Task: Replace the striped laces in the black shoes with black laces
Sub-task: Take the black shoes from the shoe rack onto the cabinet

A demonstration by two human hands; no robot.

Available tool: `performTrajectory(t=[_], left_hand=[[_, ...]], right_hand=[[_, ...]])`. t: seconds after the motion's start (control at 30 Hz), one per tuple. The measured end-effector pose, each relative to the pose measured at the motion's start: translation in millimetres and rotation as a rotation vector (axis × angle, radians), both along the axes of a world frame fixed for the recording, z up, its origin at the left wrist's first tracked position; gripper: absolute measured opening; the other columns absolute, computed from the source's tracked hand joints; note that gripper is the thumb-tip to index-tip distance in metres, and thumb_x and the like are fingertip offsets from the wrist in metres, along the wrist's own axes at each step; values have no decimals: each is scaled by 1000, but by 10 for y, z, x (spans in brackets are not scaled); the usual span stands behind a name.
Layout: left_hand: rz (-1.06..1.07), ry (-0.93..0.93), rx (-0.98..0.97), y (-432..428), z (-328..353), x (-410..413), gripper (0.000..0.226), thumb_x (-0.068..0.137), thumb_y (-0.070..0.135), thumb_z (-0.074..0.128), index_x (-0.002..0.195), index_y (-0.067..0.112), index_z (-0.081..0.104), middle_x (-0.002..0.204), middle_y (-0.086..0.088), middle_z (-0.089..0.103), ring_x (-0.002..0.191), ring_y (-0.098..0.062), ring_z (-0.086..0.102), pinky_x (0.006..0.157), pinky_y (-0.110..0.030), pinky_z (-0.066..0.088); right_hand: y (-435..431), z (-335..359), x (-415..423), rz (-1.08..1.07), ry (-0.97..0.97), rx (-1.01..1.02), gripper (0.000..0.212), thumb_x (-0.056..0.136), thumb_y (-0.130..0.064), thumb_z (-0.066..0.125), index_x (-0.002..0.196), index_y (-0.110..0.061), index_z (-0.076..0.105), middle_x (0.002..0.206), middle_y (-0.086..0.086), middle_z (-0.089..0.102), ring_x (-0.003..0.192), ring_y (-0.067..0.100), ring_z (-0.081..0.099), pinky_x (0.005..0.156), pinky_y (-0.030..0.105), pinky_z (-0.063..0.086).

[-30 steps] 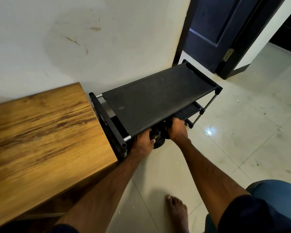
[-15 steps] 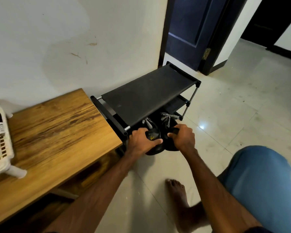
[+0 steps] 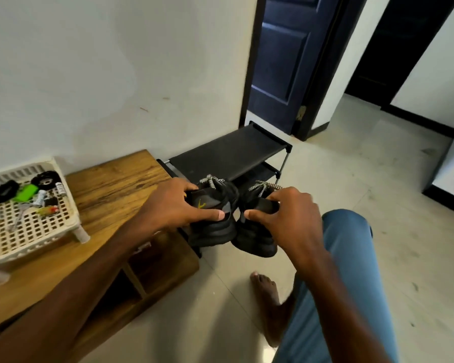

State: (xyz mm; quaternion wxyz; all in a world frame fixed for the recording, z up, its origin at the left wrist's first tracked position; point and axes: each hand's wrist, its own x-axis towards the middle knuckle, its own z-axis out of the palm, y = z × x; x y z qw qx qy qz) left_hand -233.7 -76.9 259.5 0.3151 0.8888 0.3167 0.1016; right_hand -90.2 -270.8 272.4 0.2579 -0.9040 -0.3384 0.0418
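Note:
Two black shoes hang in the air in front of the black shoe rack [image 3: 228,153]. My left hand [image 3: 176,208] grips the left shoe [image 3: 215,229] by its heel collar. My right hand [image 3: 288,216] grips the right shoe [image 3: 254,239] by its heel tab. Black-and-white striped laces [image 3: 210,180] stick up from the left shoe, and striped laces [image 3: 262,186] show on the right shoe too. Two coiled black laces [image 3: 3,193] lie in the white basket [image 3: 37,229] on the left.
A wooden bench [image 3: 110,195] stands to the left of the rack, with the basket of small items on it. My bare foot [image 3: 268,297] and blue-trousered leg [image 3: 333,297] are on the tiled floor. A dark blue door [image 3: 286,61] is behind the rack.
Both hands have pulled the pair of shoes out from under the rack and lifted them up off the floor. The view has swung left, and the basket now shows.

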Motion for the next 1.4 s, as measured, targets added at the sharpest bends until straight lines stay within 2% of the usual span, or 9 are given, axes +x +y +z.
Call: performTrajectory(t=[0.2, 0.33, 0.5, 0.67, 0.8, 0.9, 1.0, 1.23, 1.4], left_hand=[[82, -180, 106, -32, 664, -641, 78, 37, 96, 65, 87, 36, 75, 82, 17, 73, 80, -2, 66, 73, -33, 59], [206, -239, 249, 92, 697, -938, 69, 46, 89, 74, 91, 36, 73, 82, 17, 71, 79, -2, 65, 64, -21, 49], [374, -237, 352, 469, 288, -1187, 62, 57, 83, 71, 92, 31, 75, 82, 15, 72, 73, -3, 64, 64, -26, 51], [534, -155, 258, 698, -443, -1210, 73, 56, 83, 69, 98, 24, 75, 88, 7, 75, 74, -8, 66, 66, -29, 57], [534, -51, 249, 793, -776, -1096, 71, 61, 83, 69, 104, 27, 73, 92, 10, 76, 78, -7, 69, 67, -30, 59], [534, -55, 241, 908, -849, -1045, 72, 63, 88, 64, 105, 31, 71, 92, 13, 74, 80, -6, 69, 68, -32, 59], [497, -86, 196, 1067, -850, -1038, 75, 60, 99, 53, 100, 37, 66, 92, 19, 68, 80, 0, 64, 68, -27, 56], [346, -5, 95, 1401, -882, -877, 78, 67, 100, 40, 103, 36, 64, 151, -4, 46, 135, -17, 49, 103, -36, 48], [375, 17, 99, 1306, -948, -969, 77, 69, 102, 33, 105, 40, 61, 168, 4, 17, 141, -16, 44, 104, -38, 50]], right_hand=[[71, 659, -445, 107, -101, 148, 32, 74, -58, 83, 89, -33, 71, 73, -15, 62, 67, 2, 58, 57, 20, 47], [484, 642, -617, 247, -36, 205, 32, 80, -50, 82, 102, -29, 73, 85, -15, 68, 73, -2, 63, 61, 15, 51], [1212, 233, -631, 401, 72, 247, 29, 83, -40, 84, 106, -26, 75, 93, -10, 73, 83, 2, 68, 74, 26, 61], [1822, -317, -521, 546, 146, 92, 28, 83, -38, 84, 106, -27, 75, 95, -12, 73, 82, -2, 66, 73, 13, 56], [2056, -593, -423, 600, 159, -56, 30, 84, -37, 83, 109, -25, 74, 102, -6, 73, 94, 7, 69, 85, 34, 62], [2178, -650, -292, 632, 105, -68, 29, 82, -47, 82, 104, -31, 73, 100, -10, 73, 88, 1, 66, 74, 24, 58], [2355, -629, -203, 670, 66, -117, 39, 78, -71, 73, 82, -32, 70, 74, -13, 67, 63, -2, 62, 50, 10, 39], [2964, -520, 38, 758, 326, -185, 75, 83, -75, 58, 82, -1, 71, 72, 14, 67, 62, 20, 64, 57, 29, 50], [2989, -753, -32, 731, 156, -184, 52, 88, -66, 64, 60, -22, 66, 53, -7, 60, 51, 4, 59, 46, 11, 40]])
